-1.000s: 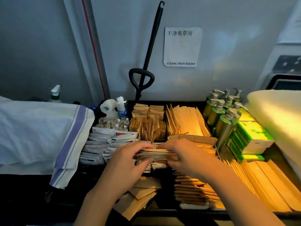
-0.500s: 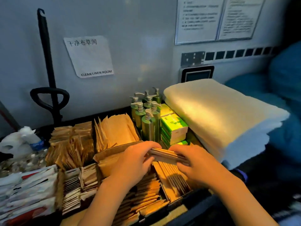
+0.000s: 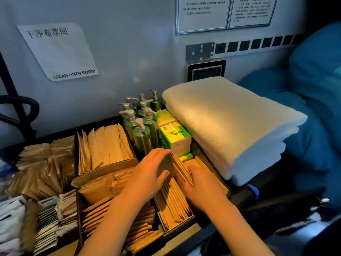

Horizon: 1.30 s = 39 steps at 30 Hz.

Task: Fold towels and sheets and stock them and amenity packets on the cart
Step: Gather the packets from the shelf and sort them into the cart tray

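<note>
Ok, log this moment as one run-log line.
step: stocking packets | left hand: open, pressing the filed packets aside | right hand: slotting brown packets into right tray compartment | folded towels: stacked beside it

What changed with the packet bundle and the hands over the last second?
Both hands carried the bundle of brown packets rightward from the middle compartments and lowered it on edge into the right-hand bin, in front of the green tissue boxes. The right hand still grips it; the left hand has opened and lies flat beside it. Pump bottles and folded towels unchanged.
</note>
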{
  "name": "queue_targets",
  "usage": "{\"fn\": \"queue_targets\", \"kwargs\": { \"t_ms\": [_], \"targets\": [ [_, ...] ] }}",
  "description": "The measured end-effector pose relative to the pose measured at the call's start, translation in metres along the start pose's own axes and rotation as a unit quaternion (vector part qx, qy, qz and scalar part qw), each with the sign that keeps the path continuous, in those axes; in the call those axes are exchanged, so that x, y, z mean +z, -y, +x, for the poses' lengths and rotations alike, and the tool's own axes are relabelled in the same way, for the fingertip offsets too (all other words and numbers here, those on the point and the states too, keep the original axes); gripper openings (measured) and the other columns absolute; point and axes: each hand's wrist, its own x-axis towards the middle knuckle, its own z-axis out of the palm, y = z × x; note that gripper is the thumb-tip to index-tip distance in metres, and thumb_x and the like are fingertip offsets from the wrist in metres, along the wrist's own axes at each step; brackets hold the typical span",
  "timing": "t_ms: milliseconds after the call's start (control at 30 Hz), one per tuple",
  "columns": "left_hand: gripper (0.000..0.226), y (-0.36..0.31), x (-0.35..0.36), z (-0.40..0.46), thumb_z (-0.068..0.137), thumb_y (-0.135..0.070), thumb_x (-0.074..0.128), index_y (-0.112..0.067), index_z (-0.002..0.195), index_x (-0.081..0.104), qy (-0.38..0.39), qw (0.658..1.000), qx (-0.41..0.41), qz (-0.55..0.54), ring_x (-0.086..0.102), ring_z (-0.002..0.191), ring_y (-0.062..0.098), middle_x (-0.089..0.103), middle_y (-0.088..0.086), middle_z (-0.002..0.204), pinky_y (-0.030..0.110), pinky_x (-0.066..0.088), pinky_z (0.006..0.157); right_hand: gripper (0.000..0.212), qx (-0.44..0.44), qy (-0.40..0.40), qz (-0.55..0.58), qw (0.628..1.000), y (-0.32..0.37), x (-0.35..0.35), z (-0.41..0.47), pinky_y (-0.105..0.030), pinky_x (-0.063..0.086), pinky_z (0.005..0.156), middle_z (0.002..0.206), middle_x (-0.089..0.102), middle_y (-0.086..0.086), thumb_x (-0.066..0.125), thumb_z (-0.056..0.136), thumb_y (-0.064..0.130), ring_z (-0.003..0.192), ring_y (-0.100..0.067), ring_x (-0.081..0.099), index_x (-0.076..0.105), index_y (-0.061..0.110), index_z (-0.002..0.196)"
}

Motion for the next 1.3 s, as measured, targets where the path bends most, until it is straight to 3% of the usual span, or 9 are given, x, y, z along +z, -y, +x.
{"fn": "queue_targets", "kwargs": {
  "t_ms": [167, 333, 433, 667, 900, 1133, 1300],
  "targets": [
    [0.057, 0.008, 0.009, -0.007, 0.094, -0.025, 0.071, -0.039, 0.145, 0.048, 0.019, 1.0, 0.008, 0.008, 0.046, 0.133, 0.001, 0.044, -0.022, 0.145, 0.025, 0.044, 0.11, 0.01, 0.036, 0.016, -0.01, 0.999, 0.004, 0.02, 0.001, -0.037, 0.058, 0.078, 0.097, 0.068, 0.004, 0.065, 0.095, 0.03, 0.087, -0.017, 0.066, 0.062, 0.025, 0.104],
    [0.046, 0.013, 0.02, -0.012, 0.097, -0.025, 0.067, -0.04, 0.139, 0.057, 0.05, 0.998, 0.024, 0.023, 0.044, 0.135, 0.003, 0.045, -0.021, 0.145, 0.028, 0.044, 0.111, 0.02, 0.027, -0.013, -0.033, 0.999, 0.005, 0.029, -0.009, -0.029, 0.049, 0.073, 0.098, 0.056, 0.007, 0.06, 0.098, 0.046, 0.087, -0.013, 0.057, 0.061, 0.027, 0.103],
    [0.042, 0.014, 0.025, -0.012, 0.099, -0.027, 0.063, -0.041, 0.138, 0.057, 0.072, 0.996, 0.033, 0.038, 0.043, 0.136, 0.004, 0.046, -0.022, 0.147, 0.032, 0.046, 0.109, 0.02, 0.031, -0.019, -0.061, 0.997, -0.001, 0.026, -0.012, -0.032, 0.051, 0.073, 0.099, 0.055, 0.007, 0.053, 0.102, 0.044, 0.088, -0.013, 0.057, 0.064, 0.027, 0.104],
    [0.038, 0.014, 0.036, -0.011, 0.103, -0.031, 0.053, -0.045, 0.139, 0.055, 0.108, 0.991, 0.036, 0.068, 0.046, 0.133, 0.002, 0.05, -0.026, 0.147, 0.032, 0.048, 0.105, 0.019, 0.038, -0.001, -0.052, 0.998, -0.004, 0.019, -0.013, -0.03, 0.057, 0.074, 0.094, 0.071, 0.006, 0.057, 0.103, 0.036, 0.084, -0.012, 0.064, 0.073, 0.027, 0.106],
    [0.04, 0.009, 0.04, -0.011, 0.107, -0.037, 0.043, -0.044, 0.145, 0.049, 0.169, 0.977, 0.046, 0.126, 0.045, 0.135, 0.012, 0.044, -0.022, 0.155, 0.04, 0.047, 0.103, 0.02, 0.071, 0.008, -0.056, 0.996, -0.005, 0.021, -0.009, -0.029, 0.057, 0.074, 0.095, 0.072, 0.004, 0.06, 0.101, 0.037, 0.084, -0.014, 0.065, 0.076, 0.025, 0.105],
    [0.039, 0.006, 0.039, -0.011, 0.107, -0.031, 0.044, -0.045, 0.142, 0.048, 0.19, 0.968, 0.052, 0.152, 0.041, 0.129, 0.014, 0.041, -0.019, 0.152, 0.037, 0.044, 0.096, 0.021, 0.077, 0.057, -0.098, 0.991, -0.003, 0.019, 0.001, -0.029, 0.046, 0.07, 0.106, 0.066, -0.005, 0.057, 0.103, 0.032, 0.09, -0.022, 0.063, 0.066, 0.017, 0.113],
    [0.034, 0.006, 0.039, -0.009, 0.104, -0.032, 0.05, -0.044, 0.136, 0.051, 0.189, 0.969, 0.051, 0.149, 0.042, 0.123, 0.014, 0.047, -0.021, 0.144, 0.037, 0.046, 0.093, 0.019, 0.071, 0.088, -0.092, 0.989, -0.005, 0.02, 0.007, -0.03, 0.047, 0.069, 0.098, 0.065, -0.006, 0.06, 0.101, 0.029, 0.087, -0.023, 0.064, 0.069, 0.014, 0.107]
  ]
}}
